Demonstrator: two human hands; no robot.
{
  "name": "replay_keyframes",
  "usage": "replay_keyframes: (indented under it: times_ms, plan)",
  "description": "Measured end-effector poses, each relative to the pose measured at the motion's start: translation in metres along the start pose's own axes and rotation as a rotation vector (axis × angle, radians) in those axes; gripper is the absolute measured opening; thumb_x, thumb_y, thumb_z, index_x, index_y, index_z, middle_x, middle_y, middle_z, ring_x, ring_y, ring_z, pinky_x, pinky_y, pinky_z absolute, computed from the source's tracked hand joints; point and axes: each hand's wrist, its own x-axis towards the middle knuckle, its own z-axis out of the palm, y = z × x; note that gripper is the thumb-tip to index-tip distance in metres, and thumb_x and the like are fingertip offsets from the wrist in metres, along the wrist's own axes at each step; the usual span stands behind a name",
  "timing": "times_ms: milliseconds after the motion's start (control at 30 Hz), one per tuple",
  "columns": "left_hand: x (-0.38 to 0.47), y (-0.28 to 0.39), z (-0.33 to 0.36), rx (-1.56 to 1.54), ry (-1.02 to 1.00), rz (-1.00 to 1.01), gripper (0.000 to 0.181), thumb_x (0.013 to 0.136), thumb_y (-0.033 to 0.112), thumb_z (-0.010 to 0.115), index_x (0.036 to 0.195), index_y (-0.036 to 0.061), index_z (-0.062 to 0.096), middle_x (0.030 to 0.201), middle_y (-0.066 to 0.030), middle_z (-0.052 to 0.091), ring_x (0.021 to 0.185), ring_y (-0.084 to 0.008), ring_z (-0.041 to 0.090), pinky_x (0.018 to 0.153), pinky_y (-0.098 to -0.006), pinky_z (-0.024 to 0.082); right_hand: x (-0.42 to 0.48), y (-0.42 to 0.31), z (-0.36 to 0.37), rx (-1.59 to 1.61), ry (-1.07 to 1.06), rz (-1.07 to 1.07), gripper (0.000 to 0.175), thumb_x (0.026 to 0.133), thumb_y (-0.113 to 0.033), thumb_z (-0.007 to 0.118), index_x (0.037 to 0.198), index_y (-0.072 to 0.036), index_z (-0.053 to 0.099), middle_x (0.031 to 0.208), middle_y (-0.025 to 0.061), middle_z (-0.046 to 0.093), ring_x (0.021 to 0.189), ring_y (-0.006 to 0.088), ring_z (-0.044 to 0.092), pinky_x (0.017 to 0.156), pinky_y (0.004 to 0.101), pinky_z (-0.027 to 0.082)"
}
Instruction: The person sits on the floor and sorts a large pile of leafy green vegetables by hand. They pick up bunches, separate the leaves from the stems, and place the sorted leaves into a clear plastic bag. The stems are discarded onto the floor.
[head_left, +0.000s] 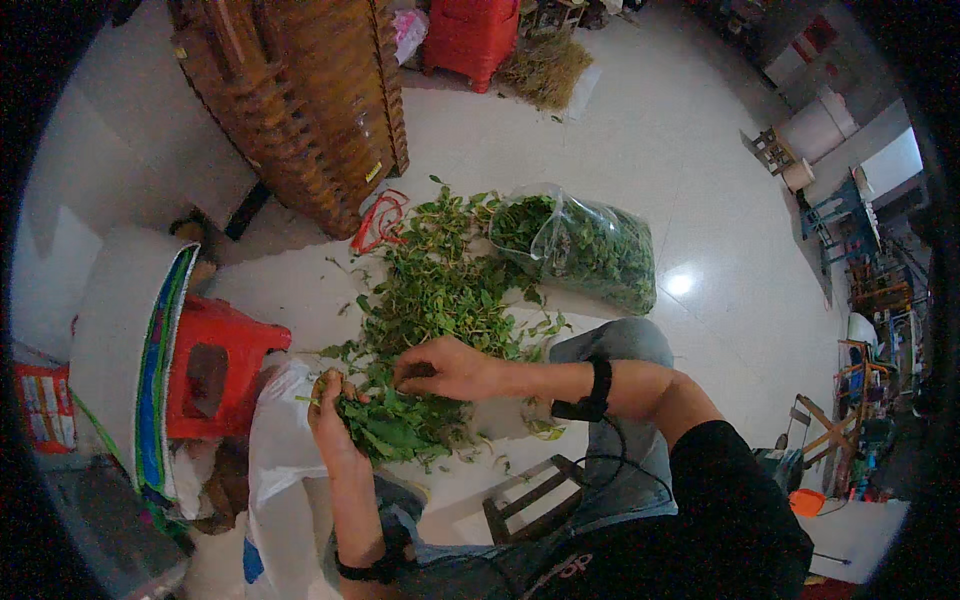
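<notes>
My left hand (331, 409) is closed around a bunch of leafy greens (390, 425), its broad leaves pointing right and a pale stem poking out past the fingers. Just above and to the right of that bunch is my right hand (455, 367), fingers curled and bent towards the leaves. Whether a stem is pinched in its fingertips is hidden. Beyond both hands, a loose heap of green leafy stems (442, 300) spreads over the tiled floor. A clear plastic bag (607, 251) packed with greens lies on its side against the heap's right edge.
Red cord (381, 221) lies beside the heap, near a brown wooden furniture piece (322, 112). At left are a red plastic stool (217, 367) and a white sack (281, 442). A small dark-framed stool (532, 499) is between my legs. Dried stalks (547, 67) lie farther off.
</notes>
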Motion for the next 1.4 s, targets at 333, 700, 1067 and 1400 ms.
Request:
replay_keyframes:
  times_ms: [333,700,1067,1400]
  plan:
    - [0.000,0.005,0.002,-0.035,0.048,0.018,0.014,0.087,0.013,0.066,0.094,0.0040,0.058,0.076,-0.0015,0.050,0.066,-0.0134,0.049,0.060,-0.0282,0.046,-0.002,0.037,-0.024,-0.308,-0.103,0.082,0.023,0.086,-0.022,0.066,0.099,-0.003,0.066,0.086,0.0116,0.068,0.078,0.0252,0.066,0.069,0.0358,0.051]
    - [0.003,0.010,-0.007,-0.058,0.058,0.033,0.014,0.090,0.014,0.064,0.095,0.0037,0.056,0.079,-0.0011,0.051,0.070,-0.0115,0.048,0.062,-0.0288,0.046,-0.008,0.245,-0.128,-0.878,-0.156,0.734,0.048,0.084,-0.029,0.066,0.122,-0.001,0.056,0.132,0.0220,0.043,0.085,0.0364,0.064,0.076,0.0454,0.053]
    - [0.005,0.011,-0.014,0.030,0.156,-0.018,0.015,0.089,0.017,0.064,0.096,0.0054,0.056,0.077,-0.0006,0.050,0.068,-0.0122,0.049,0.065,-0.0284,0.047,-0.036,0.292,-0.178,-1.150,-0.060,0.833,0.023,0.082,-0.016,0.068,0.102,-0.005,0.067,0.109,0.0178,0.059,0.074,0.0342,0.063,0.060,0.0470,0.053]
    - [-0.004,0.010,0.000,-0.001,0.123,0.001,0.013,0.089,0.017,0.064,0.092,0.0066,0.057,0.073,-0.0014,0.049,0.069,-0.0146,0.050,0.065,-0.0306,0.047,-0.094,0.263,-0.164,-1.272,-0.336,0.336,0.029,0.074,-0.024,0.068,0.096,-0.006,0.068,0.093,0.0137,0.065,0.092,0.0304,0.063,0.070,0.0436,0.052]
